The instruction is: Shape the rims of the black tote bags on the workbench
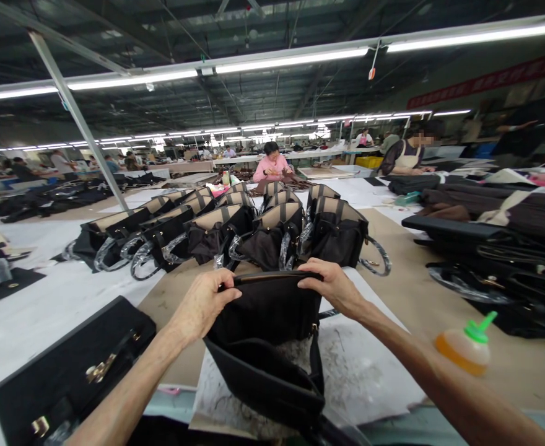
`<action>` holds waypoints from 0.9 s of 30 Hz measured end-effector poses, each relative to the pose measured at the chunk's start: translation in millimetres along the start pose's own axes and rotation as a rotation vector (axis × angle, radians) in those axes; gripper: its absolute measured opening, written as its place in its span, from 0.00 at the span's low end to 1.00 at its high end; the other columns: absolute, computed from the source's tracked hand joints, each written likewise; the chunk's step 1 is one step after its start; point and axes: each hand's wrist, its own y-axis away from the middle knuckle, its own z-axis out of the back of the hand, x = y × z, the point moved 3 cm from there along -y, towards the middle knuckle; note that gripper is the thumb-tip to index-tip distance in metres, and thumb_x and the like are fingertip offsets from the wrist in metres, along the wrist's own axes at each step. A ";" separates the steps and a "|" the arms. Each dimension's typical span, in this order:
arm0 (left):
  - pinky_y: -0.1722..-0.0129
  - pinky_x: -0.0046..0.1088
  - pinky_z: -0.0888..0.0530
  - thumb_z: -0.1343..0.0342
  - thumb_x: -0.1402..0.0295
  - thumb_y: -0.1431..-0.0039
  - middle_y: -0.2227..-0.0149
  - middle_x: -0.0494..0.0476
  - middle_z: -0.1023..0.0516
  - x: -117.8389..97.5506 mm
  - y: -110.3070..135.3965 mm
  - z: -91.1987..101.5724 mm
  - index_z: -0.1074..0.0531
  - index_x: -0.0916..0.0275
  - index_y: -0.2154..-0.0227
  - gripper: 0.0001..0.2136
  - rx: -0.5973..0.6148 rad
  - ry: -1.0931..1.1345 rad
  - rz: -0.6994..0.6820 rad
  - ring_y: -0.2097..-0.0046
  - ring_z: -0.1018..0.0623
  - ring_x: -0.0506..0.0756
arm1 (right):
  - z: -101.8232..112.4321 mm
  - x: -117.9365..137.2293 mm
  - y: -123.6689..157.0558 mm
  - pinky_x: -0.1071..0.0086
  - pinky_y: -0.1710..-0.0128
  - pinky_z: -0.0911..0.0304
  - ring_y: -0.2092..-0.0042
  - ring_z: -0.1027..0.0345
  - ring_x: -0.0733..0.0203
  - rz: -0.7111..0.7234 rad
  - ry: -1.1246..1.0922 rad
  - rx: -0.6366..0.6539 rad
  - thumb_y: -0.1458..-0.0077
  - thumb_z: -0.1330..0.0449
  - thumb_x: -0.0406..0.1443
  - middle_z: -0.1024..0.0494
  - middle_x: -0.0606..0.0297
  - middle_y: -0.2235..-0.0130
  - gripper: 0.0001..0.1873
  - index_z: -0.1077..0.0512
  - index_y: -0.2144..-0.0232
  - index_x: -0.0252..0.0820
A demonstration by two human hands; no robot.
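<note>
A black handbag (272,310) stands before me on a stained white sheet (365,365), its mouth partly open towards me. At the far edge's left corner, my left hand (207,300) pinches the rim between thumb and fingers. My right hand (331,282) grips the same edge near its right corner, thumb on the near side. Between the hands the edge is held up and stretched straight, with a thin brown strip along it. A strap with a gold-coloured fitting hangs at the bag's right side. The bag's bottom is partly hidden.
Several black bags with beige linings and plastic-wrapped handles (277,229) stand in rows beyond. A black bag panel with gold fittings (82,365) lies left. A green-capped bottle of amber liquid (467,344) and stacked black pieces (500,260) are right. Co-workers sit farther back.
</note>
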 end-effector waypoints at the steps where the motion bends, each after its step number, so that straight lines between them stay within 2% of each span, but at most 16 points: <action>1: 0.69 0.24 0.39 0.48 0.67 0.53 0.71 0.48 0.30 -0.2 -0.2 0.3 0.40 0.64 0.82 0.09 0.012 0.017 -0.001 0.69 0.32 0.50 | -0.5 -1.4 -0.7 0.70 0.65 0.44 0.66 0.38 0.62 0.002 -0.019 0.001 0.51 0.43 0.37 0.31 0.67 0.70 0.06 0.28 0.70 0.42; 10: 0.59 0.28 0.39 0.48 0.68 0.54 0.63 0.53 0.28 -4.6 0.0 5.8 0.41 0.64 0.82 0.09 0.118 0.159 -0.036 0.57 0.31 0.55 | -2.2 -3.4 -7.2 0.71 0.66 0.46 0.67 0.39 0.63 -0.003 -0.120 0.034 0.49 0.46 0.37 0.34 0.68 0.71 0.07 0.30 0.73 0.41; 16: 0.59 0.27 0.38 0.49 0.72 0.55 0.64 0.53 0.30 -5.4 -0.5 4.5 0.43 0.63 0.79 0.07 0.133 0.250 -0.006 0.57 0.32 0.54 | -2.6 -2.0 -9.3 0.70 0.66 0.46 0.67 0.40 0.63 -0.018 -0.093 0.043 0.49 0.48 0.37 0.34 0.68 0.71 0.08 0.32 0.74 0.41; 22: 0.57 0.28 0.38 0.52 0.77 0.57 0.66 0.52 0.32 3.0 -1.3 2.4 0.45 0.63 0.78 0.07 0.126 0.316 -0.015 0.55 0.33 0.54 | -0.7 -3.0 -12.2 0.70 0.65 0.46 0.66 0.39 0.62 -0.050 -0.116 0.081 0.50 0.47 0.38 0.33 0.68 0.71 0.07 0.32 0.74 0.41; 27: 0.62 0.24 0.37 0.52 0.80 0.59 0.65 0.50 0.33 8.0 -1.5 3.0 0.44 0.62 0.72 0.11 0.151 0.409 0.002 0.62 0.32 0.50 | -0.3 -4.7 -14.4 0.71 0.66 0.47 0.67 0.41 0.63 -0.083 -0.156 0.106 0.51 0.46 0.38 0.34 0.69 0.72 0.07 0.33 0.75 0.40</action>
